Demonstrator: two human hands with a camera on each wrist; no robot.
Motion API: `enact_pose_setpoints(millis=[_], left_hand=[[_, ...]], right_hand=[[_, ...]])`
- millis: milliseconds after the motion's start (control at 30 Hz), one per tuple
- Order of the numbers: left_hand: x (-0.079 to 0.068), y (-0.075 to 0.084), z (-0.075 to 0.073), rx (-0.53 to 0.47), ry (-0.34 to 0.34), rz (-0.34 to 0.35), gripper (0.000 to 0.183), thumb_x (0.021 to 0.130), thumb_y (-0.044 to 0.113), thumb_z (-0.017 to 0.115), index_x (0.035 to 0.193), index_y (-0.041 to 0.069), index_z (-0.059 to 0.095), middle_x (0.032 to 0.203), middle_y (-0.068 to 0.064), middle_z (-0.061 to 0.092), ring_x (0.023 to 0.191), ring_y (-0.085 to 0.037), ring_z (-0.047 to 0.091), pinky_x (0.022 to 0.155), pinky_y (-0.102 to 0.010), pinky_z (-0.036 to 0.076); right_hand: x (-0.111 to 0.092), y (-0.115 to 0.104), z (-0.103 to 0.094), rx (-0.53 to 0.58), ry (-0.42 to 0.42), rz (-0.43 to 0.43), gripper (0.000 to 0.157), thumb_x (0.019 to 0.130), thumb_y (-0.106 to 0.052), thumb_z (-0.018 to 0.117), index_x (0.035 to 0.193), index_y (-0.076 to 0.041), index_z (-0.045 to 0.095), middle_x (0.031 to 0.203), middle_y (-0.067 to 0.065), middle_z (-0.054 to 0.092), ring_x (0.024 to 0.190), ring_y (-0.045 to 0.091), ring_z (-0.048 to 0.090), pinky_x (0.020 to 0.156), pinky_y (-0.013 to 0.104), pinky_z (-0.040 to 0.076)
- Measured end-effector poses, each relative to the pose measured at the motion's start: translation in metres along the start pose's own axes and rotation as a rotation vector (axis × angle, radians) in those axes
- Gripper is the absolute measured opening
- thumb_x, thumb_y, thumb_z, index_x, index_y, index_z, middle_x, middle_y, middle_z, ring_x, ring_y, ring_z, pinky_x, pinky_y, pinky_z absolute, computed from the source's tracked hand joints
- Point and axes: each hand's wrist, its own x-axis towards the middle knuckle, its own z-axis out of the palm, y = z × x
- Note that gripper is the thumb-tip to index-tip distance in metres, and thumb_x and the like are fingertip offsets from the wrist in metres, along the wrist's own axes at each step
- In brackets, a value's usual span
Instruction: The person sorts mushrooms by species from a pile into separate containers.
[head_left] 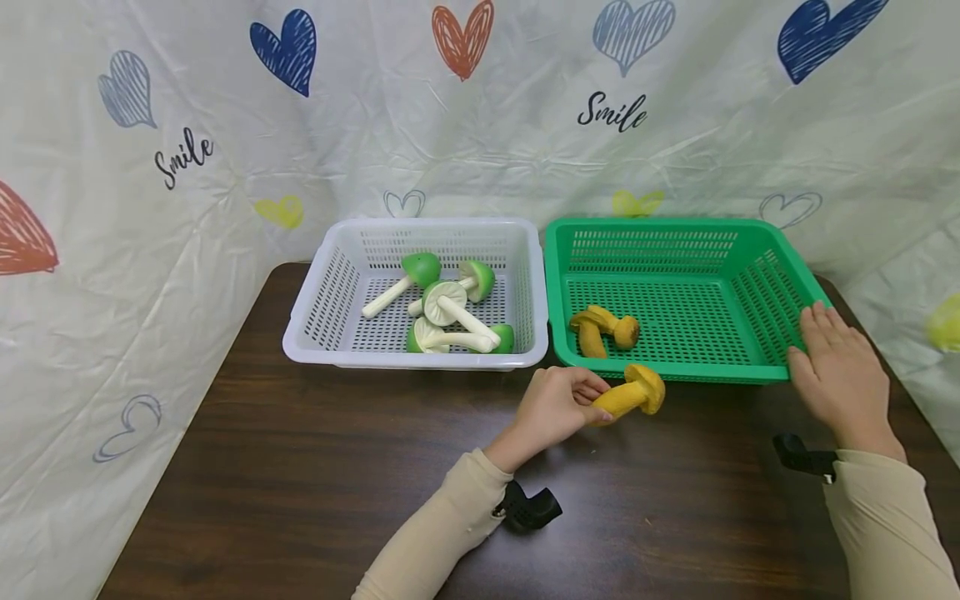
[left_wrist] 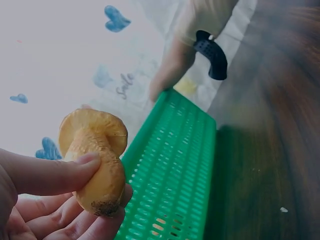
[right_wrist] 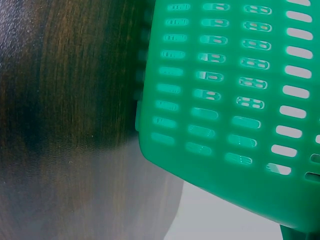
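Between thumb and fingers my left hand (head_left: pixel 558 408) pinches a yellow mushroom (head_left: pixel 633 393) by its stem, just in front of the green basket (head_left: pixel 675 372). The left wrist view shows this mushroom (left_wrist: pixel 97 155) close up, its cap up and the dark stem end down. My right hand (head_left: pixel 843 371) rests with extended fingers on the green basket's right rim. Inside that basket, at the left, lie yellow mushrooms (head_left: pixel 591 333), partly overlapping. The right wrist view has only the basket's slotted wall (right_wrist: pixel 225 115) and the table; the hand is out of it.
Left of the green basket stands a white basket (head_left: pixel 330 357) holding several green-capped mushrooms (head_left: pixel 422 268) with white stems. Both baskets sit at the back of a dark wooden table (head_left: pixel 300 500). A white cloth (head_left: pixel 480 150) with printed hearts hangs behind.
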Motion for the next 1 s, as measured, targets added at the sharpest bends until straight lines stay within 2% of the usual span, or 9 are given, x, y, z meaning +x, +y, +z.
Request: enact_pose_setpoints(millis=[500,833,1000], left_hand=[[0.006,0.005,-0.009,-0.087,0.062,-0.034,0.025,0.073,0.007,0.081,0.094,0.000,0.071,0.083,-0.006,0.071,0.066,-0.002,0.064,0.060,-0.014,0.050],[0.012,0.004,-0.012,-0.036,0.107,-0.044,0.029,0.076,0.017,0.080,0.100,0.006,0.068,0.088,-0.001,0.071,0.072,0.000,0.063,0.063,-0.012,0.049],[0.013,0.002,-0.013,-0.055,0.104,-0.031,0.030,0.079,0.018,0.078,0.104,0.006,0.067,0.092,-0.002,0.070,0.075,0.000,0.063,0.065,-0.012,0.049]], right_hand=[[0.000,-0.001,0.000,0.007,0.000,-0.001,0.056,0.098,-0.016,0.029,0.144,0.012,0.016,0.149,0.032,0.013,0.142,0.035,0.003,0.114,0.046,0.000],[-0.001,0.000,0.001,0.002,0.003,-0.004,0.056,0.098,-0.016,0.029,0.144,0.012,0.016,0.149,0.031,0.013,0.142,0.034,0.003,0.114,0.045,-0.001],[0.000,0.000,0.001,0.002,-0.004,-0.005,0.056,0.098,-0.016,0.028,0.144,0.012,0.016,0.149,0.031,0.012,0.142,0.034,0.002,0.114,0.045,-0.001]])
